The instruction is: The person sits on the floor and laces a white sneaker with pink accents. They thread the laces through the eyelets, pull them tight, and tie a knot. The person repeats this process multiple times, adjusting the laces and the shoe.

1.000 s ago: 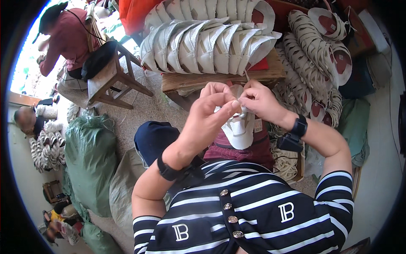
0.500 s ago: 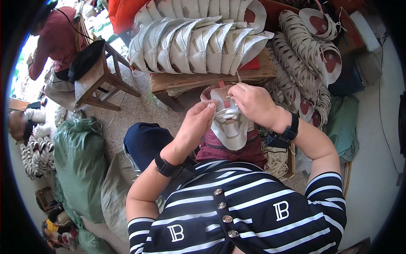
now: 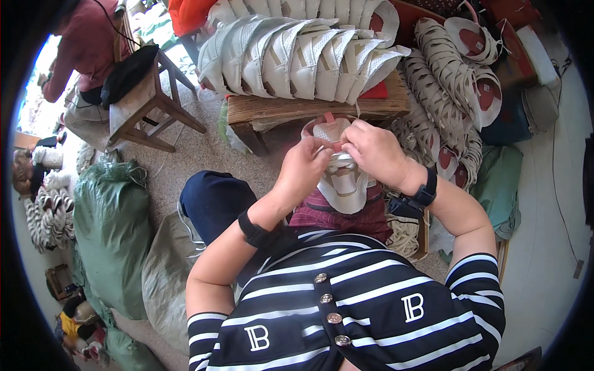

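Observation:
A white shoe upper (image 3: 344, 199) with a pinkish lining rests on my lap, its toe end toward me. White shoelace (image 3: 341, 162) crosses its front below the tongue (image 3: 330, 130). My left hand (image 3: 303, 166) comes in from the left with thumb and fingers pinched over the lacing. From the right, my right hand (image 3: 378, 156) pinches close beside it at the same eyelet rows. The lace ends between my fingertips are mostly hidden. Both hands are closed, with their fingertips nearly meeting over the upper.
A wooden bench (image 3: 322, 108) in front of me carries stacked white shoe uppers (image 3: 278, 62). More nested uppers (image 3: 451, 74) pile up at right. A box of pale laces (image 3: 405, 238) sits by my right side. Green sacks (image 3: 111, 241) and a wooden chair (image 3: 139, 120) stand left, near a seated person.
My hands have come closer together over the lacing; the left has moved right and up. The view has shifted slightly.

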Demonstrator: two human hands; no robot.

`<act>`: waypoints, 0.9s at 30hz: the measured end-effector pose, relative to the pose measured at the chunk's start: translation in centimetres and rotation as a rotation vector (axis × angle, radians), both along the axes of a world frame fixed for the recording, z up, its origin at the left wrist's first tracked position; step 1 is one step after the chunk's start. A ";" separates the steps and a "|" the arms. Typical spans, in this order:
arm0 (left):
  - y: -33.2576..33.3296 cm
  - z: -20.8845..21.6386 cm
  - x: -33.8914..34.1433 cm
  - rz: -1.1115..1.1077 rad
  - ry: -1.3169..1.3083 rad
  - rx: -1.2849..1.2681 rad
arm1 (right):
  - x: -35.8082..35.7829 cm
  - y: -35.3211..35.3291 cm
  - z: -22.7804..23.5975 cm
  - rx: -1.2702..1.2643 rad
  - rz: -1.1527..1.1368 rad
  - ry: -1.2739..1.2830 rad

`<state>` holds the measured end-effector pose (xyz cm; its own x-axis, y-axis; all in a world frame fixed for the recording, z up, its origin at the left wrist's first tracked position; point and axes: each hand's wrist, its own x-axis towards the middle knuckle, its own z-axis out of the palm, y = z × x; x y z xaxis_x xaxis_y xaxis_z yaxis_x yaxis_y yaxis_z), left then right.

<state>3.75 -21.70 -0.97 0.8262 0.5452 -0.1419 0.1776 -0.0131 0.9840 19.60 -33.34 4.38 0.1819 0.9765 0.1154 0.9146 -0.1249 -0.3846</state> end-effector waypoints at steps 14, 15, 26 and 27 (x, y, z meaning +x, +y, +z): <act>0.1 1.5 0.9 -0.001 0.198 0.497 | 1.5 0.6 -0.2 0.036 -0.016 0.498; 0.2 1.3 0.8 0.019 0.153 0.500 | 1.7 0.6 0.3 0.014 -0.018 0.505; 2.0 -0.4 -1.5 0.227 -0.312 -0.567 | 0.2 3.0 0.1 0.190 0.297 0.298; 2.4 0.2 -2.0 0.250 -0.344 -0.822 | -0.5 3.6 1.9 0.225 0.319 0.413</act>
<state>1.78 -19.26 -0.81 0.7667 0.5495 -0.3320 -0.2220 0.7122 0.6659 19.06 -29.75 6.23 -0.0437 0.9500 0.3092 0.6618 0.2593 -0.7034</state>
